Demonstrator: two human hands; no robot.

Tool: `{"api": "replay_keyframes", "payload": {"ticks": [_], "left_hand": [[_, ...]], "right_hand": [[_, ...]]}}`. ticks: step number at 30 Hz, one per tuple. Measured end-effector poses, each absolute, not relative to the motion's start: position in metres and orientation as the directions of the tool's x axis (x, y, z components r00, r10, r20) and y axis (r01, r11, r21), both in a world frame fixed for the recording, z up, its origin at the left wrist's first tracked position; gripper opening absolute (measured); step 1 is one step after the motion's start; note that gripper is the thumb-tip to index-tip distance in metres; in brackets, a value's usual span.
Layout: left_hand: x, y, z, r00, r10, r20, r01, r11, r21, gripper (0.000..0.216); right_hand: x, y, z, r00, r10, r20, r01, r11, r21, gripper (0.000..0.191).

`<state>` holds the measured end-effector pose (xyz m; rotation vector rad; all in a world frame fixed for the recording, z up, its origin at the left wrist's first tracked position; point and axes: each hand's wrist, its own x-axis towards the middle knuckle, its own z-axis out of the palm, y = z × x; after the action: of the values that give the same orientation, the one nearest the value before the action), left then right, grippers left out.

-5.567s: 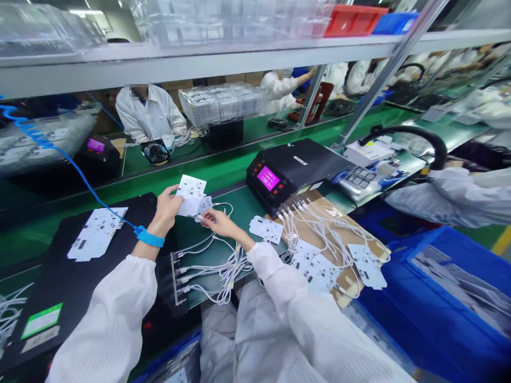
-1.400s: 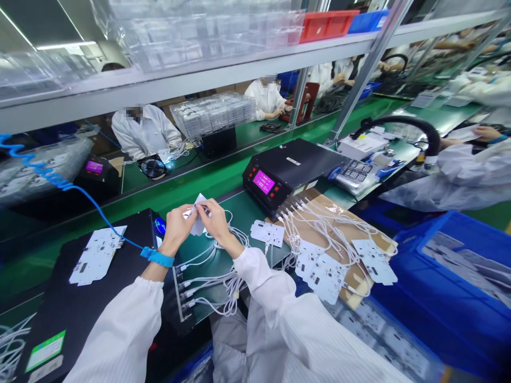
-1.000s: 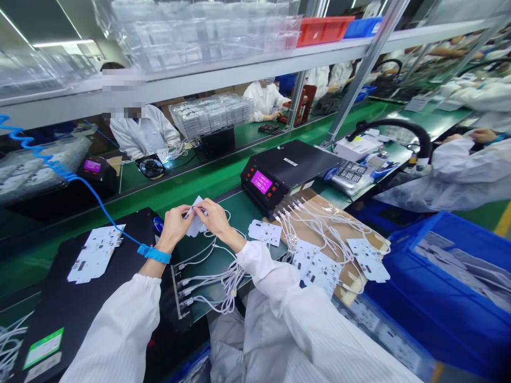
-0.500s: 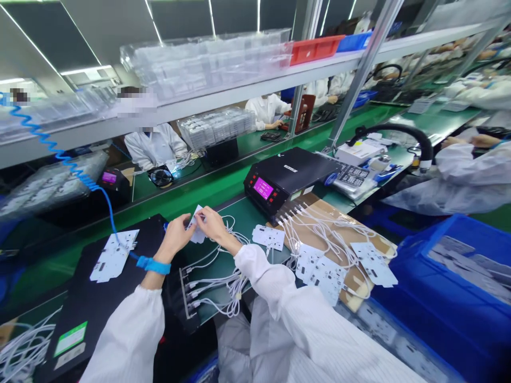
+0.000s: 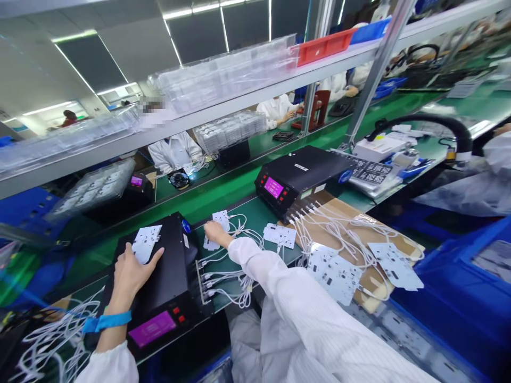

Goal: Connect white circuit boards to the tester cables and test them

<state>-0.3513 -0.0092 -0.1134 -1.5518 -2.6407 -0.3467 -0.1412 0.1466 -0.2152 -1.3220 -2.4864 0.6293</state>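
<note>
My left hand (image 5: 131, 268) lies open on top of a black tester box (image 5: 171, 276), its fingertips touching a white circuit board (image 5: 146, 242) that rests there. A blue wrist strap (image 5: 107, 321) circles that wrist. My right hand (image 5: 213, 232) is on the green mat with its fingers curled down on a small white board (image 5: 209, 244). Another small white board (image 5: 221, 217) lies just beyond it. White cables (image 5: 229, 276) run from the box's front past my right forearm.
A second black tester with a pink display (image 5: 273, 187) stands behind a cardboard sheet (image 5: 351, 213) that carries several white boards and cables. A blue bin (image 5: 471, 287) is at the right, beside a co-worker's sleeve (image 5: 471, 189). Loose cables (image 5: 43, 340) pile at the lower left.
Both hands held the small board together in the air. My left hand has let go and swung left onto the board on the black box. My right hand has lowered the small board to the mat.
</note>
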Motion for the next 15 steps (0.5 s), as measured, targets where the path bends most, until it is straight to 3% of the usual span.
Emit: {"api": "replay_keyframes", "payload": {"ticks": [2,4,7,9,11,15], "left_hand": [[-0.354,-0.009,-0.114,-0.491,0.849,0.195,0.87,0.467,0.158,0.123],[-0.359,-0.007,-0.113,-0.476,0.853,0.215,0.879,0.45,0.161,0.117],[-0.365,-0.004,-0.11,-0.492,0.846,0.204,0.866,0.452,0.212,0.117],[-0.364,-0.003,-0.106,-0.54,0.819,0.193,0.833,0.488,0.26,0.119],[-0.359,-0.003,-0.102,-0.573,0.794,0.203,0.811,0.514,0.28,0.12],[-0.345,-0.009,-0.098,-0.61,0.757,0.235,0.785,0.537,0.311,0.123]], "right_hand": [[-0.127,0.142,-0.212,-0.577,0.815,0.054,0.693,0.524,-0.495,0.028],[-0.099,0.138,-0.207,-0.582,0.806,0.106,0.666,0.547,-0.507,0.045],[-0.035,0.127,-0.205,-0.5,0.85,0.167,0.621,0.486,-0.615,0.063],[0.013,0.111,-0.209,-0.259,0.955,0.142,0.505,0.259,-0.823,0.06],[0.054,0.088,-0.219,-0.057,0.992,0.114,0.42,0.128,-0.898,0.055],[0.093,0.029,-0.242,-0.097,0.995,0.02,0.274,0.046,-0.961,0.044]]}}
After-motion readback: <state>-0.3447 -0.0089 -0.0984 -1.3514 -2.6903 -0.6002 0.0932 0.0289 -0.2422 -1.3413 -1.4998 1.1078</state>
